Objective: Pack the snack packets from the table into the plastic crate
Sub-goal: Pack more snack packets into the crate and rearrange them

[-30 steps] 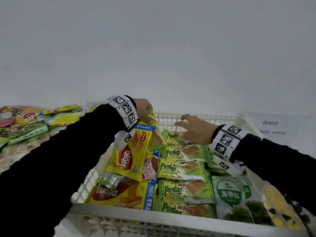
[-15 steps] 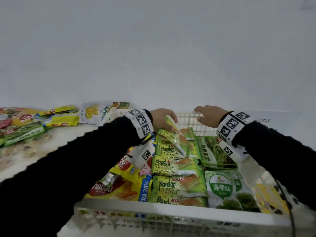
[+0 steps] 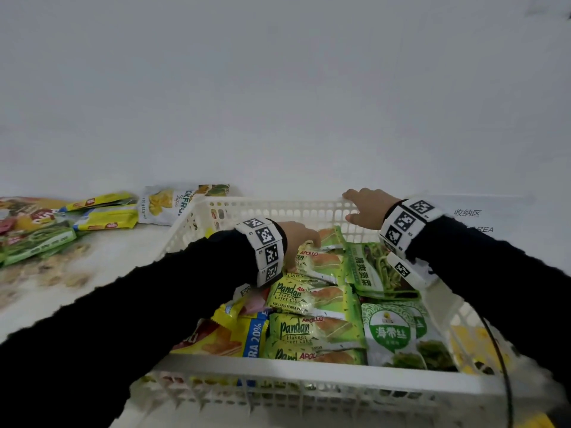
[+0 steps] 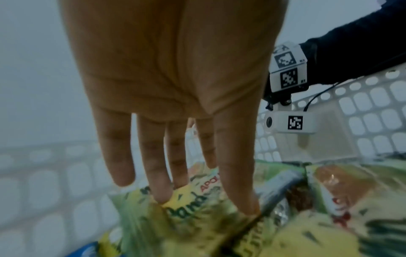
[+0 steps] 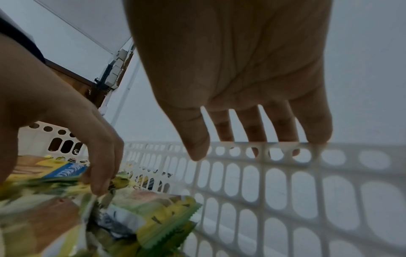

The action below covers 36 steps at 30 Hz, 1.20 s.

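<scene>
The white plastic crate (image 3: 309, 378) in front of me holds several packets. My left hand (image 3: 301, 239) reaches into its back half, and its straight fingers (image 4: 162, 191) touch a green Pandan cake packet (image 3: 321, 261) that lies on other Pandan packets. That packet (image 4: 191, 205) shows blurred under the fingertips. My right hand (image 3: 364, 208) holds the crate's far rim. In the right wrist view its fingers (image 5: 283, 128) hang behind the perforated wall (image 5: 285, 182) while the thumb stays on the inner side.
A yellow Nabati wafer pack (image 3: 222, 338) and green vegetable packs (image 3: 392, 332) also fill the crate. More packets (image 3: 102, 217) and a jackfruit chips bag (image 3: 173, 205) lie on the table to the left. A paper sign (image 3: 469, 217) sits at the right, against the wall.
My right hand left the packets and went up to the far rim. My left hand moved from the yellow pack to the back and brought a green Pandan packet down flatter.
</scene>
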Motion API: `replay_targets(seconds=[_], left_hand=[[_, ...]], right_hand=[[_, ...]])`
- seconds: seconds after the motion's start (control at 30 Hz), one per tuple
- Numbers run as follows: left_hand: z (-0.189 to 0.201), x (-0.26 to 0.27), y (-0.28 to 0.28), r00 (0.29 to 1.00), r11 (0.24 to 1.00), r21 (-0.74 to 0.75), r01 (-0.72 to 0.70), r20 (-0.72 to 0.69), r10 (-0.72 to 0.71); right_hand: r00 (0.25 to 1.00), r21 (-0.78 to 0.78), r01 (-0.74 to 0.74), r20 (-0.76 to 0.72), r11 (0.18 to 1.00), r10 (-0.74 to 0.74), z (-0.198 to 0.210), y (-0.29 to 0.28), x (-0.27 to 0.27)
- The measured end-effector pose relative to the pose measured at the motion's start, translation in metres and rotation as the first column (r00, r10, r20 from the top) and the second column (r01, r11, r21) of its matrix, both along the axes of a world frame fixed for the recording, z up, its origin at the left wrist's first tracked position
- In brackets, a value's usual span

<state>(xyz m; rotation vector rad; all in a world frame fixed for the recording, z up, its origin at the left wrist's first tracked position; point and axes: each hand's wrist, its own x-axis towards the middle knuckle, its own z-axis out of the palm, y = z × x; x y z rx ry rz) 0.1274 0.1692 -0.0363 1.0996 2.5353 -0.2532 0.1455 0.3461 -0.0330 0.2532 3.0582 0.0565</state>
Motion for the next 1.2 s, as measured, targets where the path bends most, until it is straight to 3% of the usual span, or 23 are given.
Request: replay_targets(seconds=[0.27,0.37,0.43,0.57,0.7,1.2], left_hand=[[-0.001,0.006,0.003,0.998,0.997,0.062,-0.047,-0.039,0.050],[-0.002,0.011,0.000,0.998,0.995,0.102,-0.006,0.063,0.000],[-0.006,0.016,-0.001,0.990,0.998,0.049,0.040,0.133,-0.046],[-0.018,0.024,0.001,0.991,0.981,-0.139,0.135,0.018,-0.133],[-0.022,0.031,0.004,0.987,0.980,-0.139,0.143,-0.050,-0.151],[-0.023,0.021,0.008,0.997,0.980,-0.185,0.068,-0.007,-0.071]], right_hand=[[1.000,0.010,-0.001,0.001,1.000,0.001,0.000,-0.001,0.001],[1.000,0.014,-0.001,0.004,1.000,0.001,0.000,-0.001,0.001],[1.000,0.017,0.001,0.006,1.000,-0.002,0.000,-0.001,0.001],[1.000,0.022,0.004,0.008,1.000,-0.005,-0.002,-0.001,0.001],[1.000,0.021,0.005,0.005,1.000,-0.005,-0.003,-0.001,0.000],[1.000,0.031,-0.008,0.017,0.999,0.008,-0.004,0.001,0.001]])
